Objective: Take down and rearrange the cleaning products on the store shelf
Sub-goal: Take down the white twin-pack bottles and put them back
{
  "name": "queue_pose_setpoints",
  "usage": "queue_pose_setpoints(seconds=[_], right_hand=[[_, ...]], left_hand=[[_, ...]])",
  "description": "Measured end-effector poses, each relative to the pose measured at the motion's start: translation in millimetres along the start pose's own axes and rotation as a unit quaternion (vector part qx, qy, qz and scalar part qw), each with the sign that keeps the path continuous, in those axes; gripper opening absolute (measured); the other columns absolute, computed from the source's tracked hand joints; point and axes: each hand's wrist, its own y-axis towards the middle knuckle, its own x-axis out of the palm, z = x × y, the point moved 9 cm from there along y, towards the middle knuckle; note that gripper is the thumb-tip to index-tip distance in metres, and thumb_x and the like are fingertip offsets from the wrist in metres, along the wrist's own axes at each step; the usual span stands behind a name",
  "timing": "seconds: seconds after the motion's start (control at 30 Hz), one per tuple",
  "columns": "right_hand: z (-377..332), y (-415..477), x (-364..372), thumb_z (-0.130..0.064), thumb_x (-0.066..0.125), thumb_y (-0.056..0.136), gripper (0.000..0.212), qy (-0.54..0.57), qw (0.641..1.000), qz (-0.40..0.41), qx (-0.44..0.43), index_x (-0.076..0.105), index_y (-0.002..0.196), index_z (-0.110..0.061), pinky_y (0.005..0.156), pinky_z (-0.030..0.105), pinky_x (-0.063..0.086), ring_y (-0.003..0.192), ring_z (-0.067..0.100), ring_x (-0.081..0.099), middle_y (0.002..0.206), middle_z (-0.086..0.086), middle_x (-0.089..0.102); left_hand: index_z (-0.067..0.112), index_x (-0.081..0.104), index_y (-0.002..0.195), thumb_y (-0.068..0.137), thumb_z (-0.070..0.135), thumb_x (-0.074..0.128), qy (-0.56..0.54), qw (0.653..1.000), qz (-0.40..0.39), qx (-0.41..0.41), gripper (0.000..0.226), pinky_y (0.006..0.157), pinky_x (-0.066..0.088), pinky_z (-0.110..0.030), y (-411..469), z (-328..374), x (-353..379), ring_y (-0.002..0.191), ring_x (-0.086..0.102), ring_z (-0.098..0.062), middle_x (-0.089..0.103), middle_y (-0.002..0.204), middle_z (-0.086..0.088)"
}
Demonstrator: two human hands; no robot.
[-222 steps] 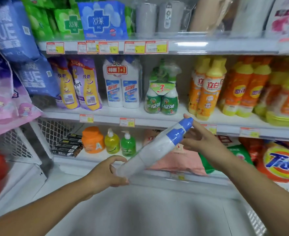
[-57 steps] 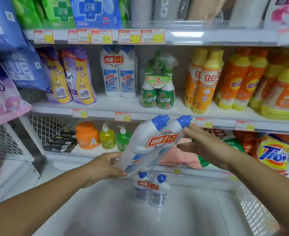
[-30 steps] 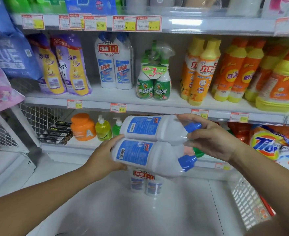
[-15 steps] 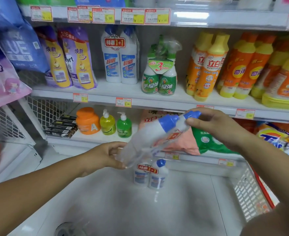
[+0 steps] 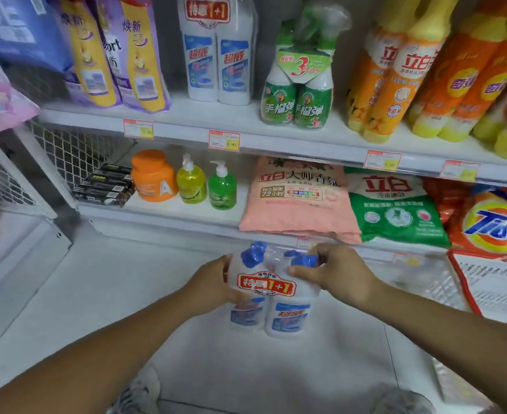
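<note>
The twin pack point(image 5: 271, 306) of white cleaner bottles, bound together under a red "1+1" label, is held low over the pale floor point(image 5: 97, 294), in front of the bottom shelf. Its long axis is upright, with the two blue caps point(image 5: 253, 255) on top and the bases down. Whether the bases already rest on the floor or hang just above it cannot be told.

The pack lies between the two hands. The left hand point(image 5: 213, 282) is wrapped round the left bottle's shoulder, thumb across the front. The right hand point(image 5: 339, 273) is pinched about the neck and cap of the right bottle. Neither hand is plainly nearer; the left sits slightly lower on the body.

The step is judged to be the setting down. Since the weight sits below both grips, the pack should be let stand squarely before the fingers are loosened, or it may tip.

A matching twin pack point(image 5: 218, 55) is seen far and up, on the middle shelf point(image 5: 276, 135), just left of the green spray bottles point(image 5: 300, 94). It lies somewhat left of the hands, so the left hand is judged better placed for it.
</note>
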Motion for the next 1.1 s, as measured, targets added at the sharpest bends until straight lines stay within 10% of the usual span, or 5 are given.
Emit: queue_pose_setpoints(seconds=[0.47, 0.63, 0.83, 1.1], right_hand=[[81.5, 21.3, 101.3, -0.029, 0.079, 0.083, 0.025, 0.014, 0.998, -0.044, 0.045, 0.060, 0.099, -0.029, 0.065, 0.006, 0.042, 0.076, 0.002, 0.060, 0.088, -0.008, 0.067], [77.0, 25.8, 115.8, -0.035, 0.073, 0.088, 0.027, -0.017, 0.997, -0.048, 0.053, 0.058, 0.108, -0.024, 0.077, 0.021, 0.050, 0.086, 0.014, 0.063, 0.097, -0.005, 0.067], [61.3, 25.2, 105.4, -0.036, 0.067, 0.092, 0.045, -0.019, 0.985, -0.158, 0.069, 0.049, 0.132, -0.025, 0.086, 0.022, 0.041, 0.104, 0.015, 0.055, 0.116, -0.006, 0.055], [-58.8, 68.6, -19.8, -0.030, 0.068, 0.092, 0.026, 0.022, 0.995, 0.035, -0.086, 0.061, 0.117, -0.033, 0.081, 0.008, 0.041, 0.103, 0.006, 0.063, 0.106, -0.010, 0.067]], left_hand=[[0.032, 0.058, 0.106, 0.062, 0.012, 0.091, 0.022, 0.998, 0.056, -0.031, 0.059, 0.069, 0.047, -0.010, 51.5, -96.4, 38.7, 0.084, 0.065, -0.007, 0.069, 0.097, 0.012], [0.023, 0.057, 0.117, 0.069, 0.016, 0.088, 0.048, 0.996, 0.042, -0.062, 0.058, 0.083, 0.052, -0.027, 57.3, -100.7, 30.5, 0.099, 0.064, -0.018, 0.066, 0.109, 0.006], [0.022, 0.063, 0.117, 0.076, 0.018, 0.084, 0.173, 0.983, -0.039, -0.036, 0.047, 0.090, 0.050, -0.028, 55.2, -52.4, -3.9, 0.107, 0.061, -0.016, 0.064, 0.117, 0.004], [0.022, 0.060, 0.129, 0.085, 0.029, 0.075, 0.278, 0.948, 0.103, 0.116, 0.047, 0.087, 0.035, -0.017, 58.1, 108.7, -131.7, 0.117, 0.053, -0.014, 0.058, 0.131, 0.000]])
